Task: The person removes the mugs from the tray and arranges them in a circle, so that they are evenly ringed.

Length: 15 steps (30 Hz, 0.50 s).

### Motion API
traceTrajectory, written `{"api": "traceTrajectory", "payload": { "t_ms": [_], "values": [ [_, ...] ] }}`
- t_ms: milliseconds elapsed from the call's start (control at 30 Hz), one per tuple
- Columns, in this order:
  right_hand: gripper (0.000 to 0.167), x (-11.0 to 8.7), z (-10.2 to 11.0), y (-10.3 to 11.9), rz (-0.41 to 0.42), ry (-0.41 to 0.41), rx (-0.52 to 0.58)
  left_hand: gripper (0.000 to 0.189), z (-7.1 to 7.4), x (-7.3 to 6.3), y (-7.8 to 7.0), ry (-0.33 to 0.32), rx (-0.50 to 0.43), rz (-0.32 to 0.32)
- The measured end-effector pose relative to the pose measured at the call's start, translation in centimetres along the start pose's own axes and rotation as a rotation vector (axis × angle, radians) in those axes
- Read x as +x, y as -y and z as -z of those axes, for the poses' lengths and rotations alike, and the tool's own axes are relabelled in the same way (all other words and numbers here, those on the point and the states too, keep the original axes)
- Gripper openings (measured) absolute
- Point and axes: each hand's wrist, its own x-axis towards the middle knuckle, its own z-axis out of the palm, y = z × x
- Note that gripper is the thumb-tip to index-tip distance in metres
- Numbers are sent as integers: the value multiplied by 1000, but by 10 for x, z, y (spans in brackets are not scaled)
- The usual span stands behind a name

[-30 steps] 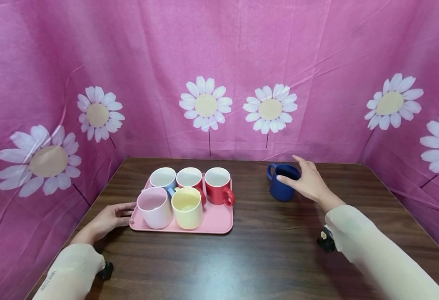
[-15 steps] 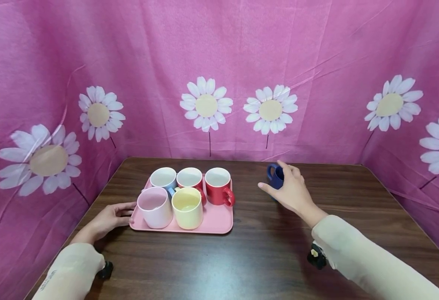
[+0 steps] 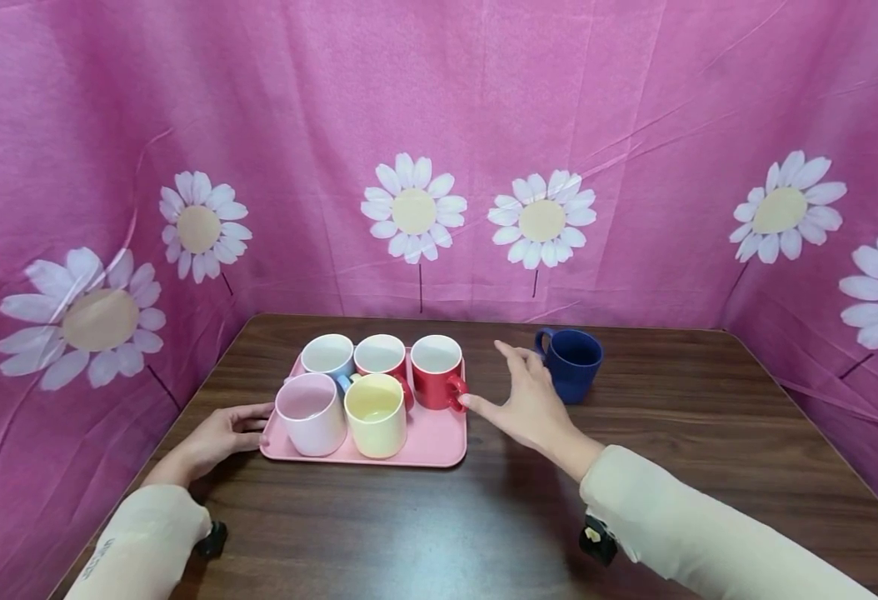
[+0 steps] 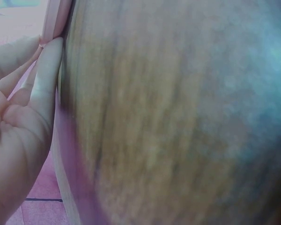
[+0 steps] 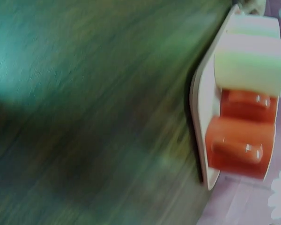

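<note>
My left hand (image 3: 217, 442) is at the left end of a pink tray (image 3: 439, 446), its thumb and fingers pinching the rim; the left wrist view shows the fingertips (image 4: 50, 49) at the tray edge. Upright on the tray stand a pale pink mug (image 3: 311, 421), a yellow mug (image 3: 375, 425), a light blue mug (image 3: 340, 364), and two red mugs, one at the back middle (image 3: 386, 358) and one at the right (image 3: 433, 385). Beside the right red mug's handle is my right hand (image 3: 532, 408), fingers spread, holding nothing. Whether its thumb touches the handle, I cannot tell.
A dark blue mug (image 3: 576, 367) stands upright on the brown wooden table (image 3: 379, 533), behind and right of my right hand. A pink cloth (image 3: 469, 100) printed with daisies hangs around the back and sides.
My right hand has moved left, away from the dark blue mug and toward the right red mug, with its fingers still spread. The dark blue mug, the left hand and the tray have stayed put.
</note>
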Motion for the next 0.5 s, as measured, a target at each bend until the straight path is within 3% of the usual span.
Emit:
{"api": "traceTrajectory", "payload": {
  "t_ms": [267,500],
  "values": [
    [91,-6,-19,26,42,39,39,63,0,0,-1,0,-2,5],
    [95,-8,-34,45,38,68,46,63,0,0,-2,3,-12,2]
  ]
}}
